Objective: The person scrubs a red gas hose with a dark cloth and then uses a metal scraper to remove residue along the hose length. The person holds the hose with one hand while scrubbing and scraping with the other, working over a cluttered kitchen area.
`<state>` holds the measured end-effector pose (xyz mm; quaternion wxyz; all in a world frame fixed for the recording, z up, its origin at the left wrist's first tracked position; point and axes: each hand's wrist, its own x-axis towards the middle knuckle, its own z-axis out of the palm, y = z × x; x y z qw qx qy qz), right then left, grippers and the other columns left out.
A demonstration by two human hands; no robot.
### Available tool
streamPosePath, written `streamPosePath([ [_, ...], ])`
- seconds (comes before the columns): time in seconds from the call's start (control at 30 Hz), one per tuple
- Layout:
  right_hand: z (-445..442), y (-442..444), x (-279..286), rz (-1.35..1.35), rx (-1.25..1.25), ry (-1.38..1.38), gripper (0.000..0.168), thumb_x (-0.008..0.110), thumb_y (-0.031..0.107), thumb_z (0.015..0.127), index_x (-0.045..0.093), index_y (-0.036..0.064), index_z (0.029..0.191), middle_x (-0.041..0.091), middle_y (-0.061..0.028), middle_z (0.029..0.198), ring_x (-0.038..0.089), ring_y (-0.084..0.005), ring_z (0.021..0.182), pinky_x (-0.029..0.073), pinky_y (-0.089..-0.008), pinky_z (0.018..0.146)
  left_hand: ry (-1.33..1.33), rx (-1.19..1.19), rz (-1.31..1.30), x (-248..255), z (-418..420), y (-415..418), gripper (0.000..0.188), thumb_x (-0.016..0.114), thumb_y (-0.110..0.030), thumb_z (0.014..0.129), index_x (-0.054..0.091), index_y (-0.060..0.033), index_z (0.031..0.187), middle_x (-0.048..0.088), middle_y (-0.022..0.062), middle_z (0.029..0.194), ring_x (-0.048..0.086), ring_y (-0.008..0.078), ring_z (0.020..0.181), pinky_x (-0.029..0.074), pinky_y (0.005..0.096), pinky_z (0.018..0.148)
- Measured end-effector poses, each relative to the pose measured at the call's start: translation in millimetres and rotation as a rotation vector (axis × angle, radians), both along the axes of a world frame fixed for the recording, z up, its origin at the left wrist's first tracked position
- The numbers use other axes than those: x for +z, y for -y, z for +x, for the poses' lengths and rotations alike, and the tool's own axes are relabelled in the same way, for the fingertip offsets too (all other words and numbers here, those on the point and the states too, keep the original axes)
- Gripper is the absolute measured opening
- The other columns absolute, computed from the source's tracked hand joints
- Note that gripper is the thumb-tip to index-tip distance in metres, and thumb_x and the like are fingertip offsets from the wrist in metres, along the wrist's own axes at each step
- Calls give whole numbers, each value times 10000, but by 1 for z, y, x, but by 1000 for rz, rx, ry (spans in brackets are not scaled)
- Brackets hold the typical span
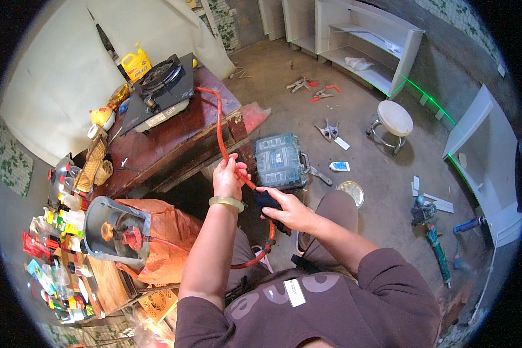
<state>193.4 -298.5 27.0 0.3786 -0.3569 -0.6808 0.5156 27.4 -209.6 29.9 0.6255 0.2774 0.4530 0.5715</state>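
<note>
An orange-red gas hose [220, 126] runs from a black gas stove [161, 93] on the dark red table, down through both hands, and on toward a gas cylinder [117, 235] partly wrapped in orange sacking. My left hand [231, 176] grips the hose below the table's edge, with a pale bangle on the wrist. My right hand [289, 211] is closed around a dark cloth [267, 200], which wraps the hose just below my left hand. Under the cloth the hose shows again, with dark bands on it, and curves left beneath my left forearm.
A toolbox [279, 161] lies on the floor beyond my hands, near spring clamps [328, 130], a tube [339, 166] and a round stool [395, 118]. Power tools [437, 252] lie at the right. Bottles and packets [65, 222] crowd the left. White cabinets [365, 48] stand at the back.
</note>
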Motion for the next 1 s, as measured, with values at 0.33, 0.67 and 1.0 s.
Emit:
streamPosePath([
  [0.33,7,-13,-11,137,-117,99,477,571,227,823,402,43,1229,590,-222,955,593,-349,880,453,-386,763,126,-7,-77,-30,-4,9,245,392,-209,948,472,-14,1074,559,90,758,514,161,614,467,338,600],
  [0.67,5,-15,-16,154,-129,112,474,567,240,825,409,29,1219,584,-230,977,582,-365,915,451,-395,775,160,-5,-122,-48,-7,13,221,387,-209,950,483,-28,1030,573,101,742,544,168,593,495,360,588],
  [1.0,3,-25,-9,174,-138,146,468,548,273,838,428,8,1205,566,-239,1046,565,-368,962,441,-397,808,125,-2,-155,-55,-7,17,247,436,-211,934,499,-7,1059,577,100,785,549,172,659,477,311,623],
])
